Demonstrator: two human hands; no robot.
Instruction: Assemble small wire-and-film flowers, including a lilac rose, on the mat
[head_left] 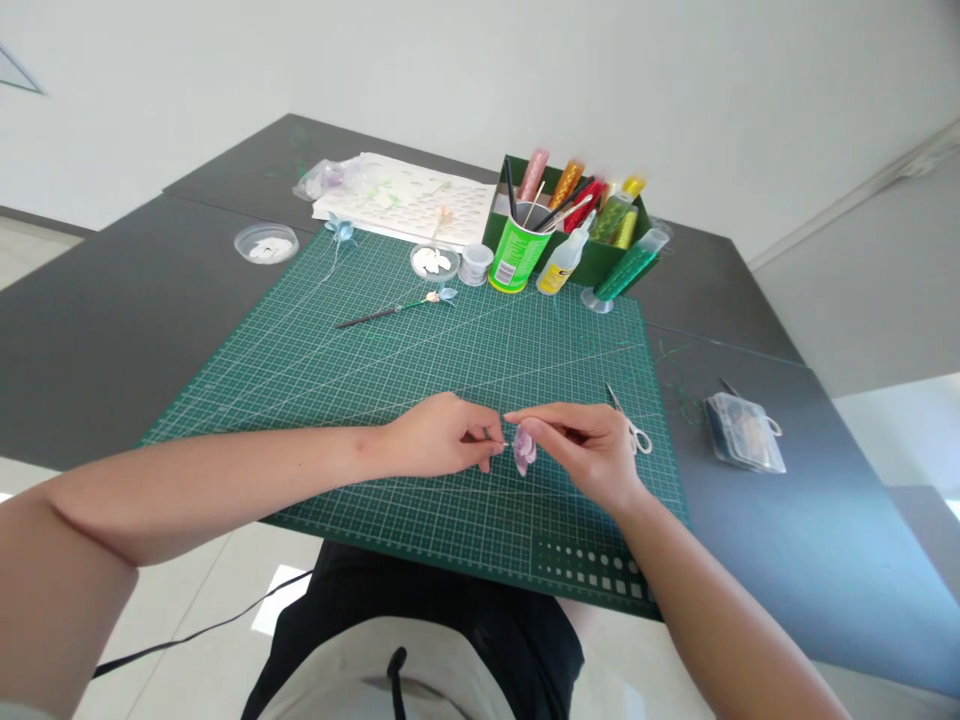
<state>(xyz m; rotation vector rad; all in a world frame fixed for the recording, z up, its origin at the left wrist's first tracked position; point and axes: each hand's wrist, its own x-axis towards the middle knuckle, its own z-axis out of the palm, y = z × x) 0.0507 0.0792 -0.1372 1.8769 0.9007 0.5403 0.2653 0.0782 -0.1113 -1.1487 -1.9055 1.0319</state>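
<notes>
Arms reach inward over the green cutting mat [420, 360], and we bring both hands together near its front edge. We extend the left forearm almost level across the mat, with the left hand [442, 437] knuckles-up and its thumb and forefinger pinched on a thin pale stem [505, 444]. We angle the right forearm up from the lower right; the right hand [585, 445] points left, forefinger extended above the thumb. The purple flower [524, 452] sits between our hands, its upper edge at the right thumb; we cannot tell whether the right fingers grip it. Scissors [630, 420] lie just behind the right hand. On the green can [517, 255] we see a barcode panel; its print and the lettering on the glue bottle's [562, 262] yellow label are illegible.
</notes>
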